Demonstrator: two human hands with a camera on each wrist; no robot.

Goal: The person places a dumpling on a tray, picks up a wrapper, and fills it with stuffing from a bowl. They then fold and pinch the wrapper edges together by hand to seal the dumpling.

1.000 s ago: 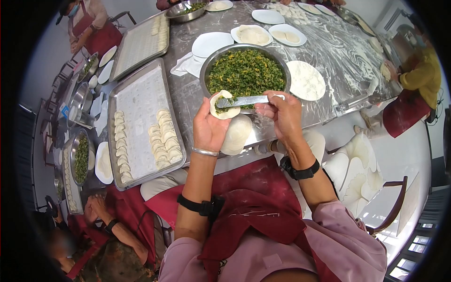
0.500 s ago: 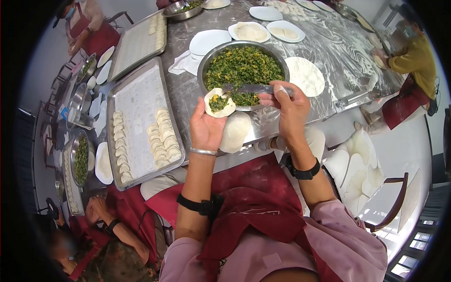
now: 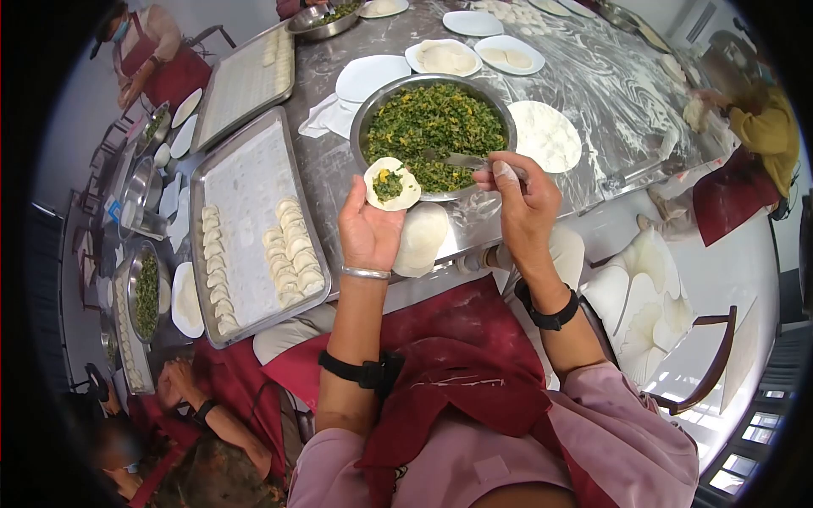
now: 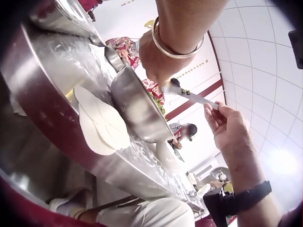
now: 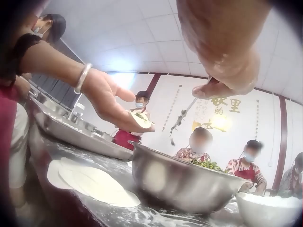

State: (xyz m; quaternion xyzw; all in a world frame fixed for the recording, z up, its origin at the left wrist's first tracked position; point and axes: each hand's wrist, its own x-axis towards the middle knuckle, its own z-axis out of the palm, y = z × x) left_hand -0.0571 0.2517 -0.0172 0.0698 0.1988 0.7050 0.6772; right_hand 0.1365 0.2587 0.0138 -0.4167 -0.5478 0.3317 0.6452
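Note:
My left hand (image 3: 370, 237) holds a round dough wrapper (image 3: 411, 195) on its fingers, palm up, with the thumb along the left side. Green and yellow chopped filling (image 3: 388, 184) sits in the wrapper's middle. The fingers under the wrapper are hidden in the head view. My right hand (image 3: 527, 199) grips the end of a flat metal spatula (image 3: 464, 160), whose blade reaches over the near side of a steel bowl (image 3: 359, 127) of the same filling. Bits of filling cling to the spatula (image 5: 182, 116) in the right wrist view. Below the hands, a stack of wrappers (image 3: 423, 241) lies at the table edge.
A lined metal tray (image 3: 246, 169) with rows of folded dumplings (image 3: 294, 254) stands to the left. Right of the bowl is a white container of flour (image 3: 546, 135). Plates (image 3: 373, 78) stand behind the bowl. Other people work around the floury table (image 3: 593, 76).
The spatula has left the filling on the wrapper and moved right, over the bowl. My left hand stays nearly in place, with the wrapper's filling now uncovered.

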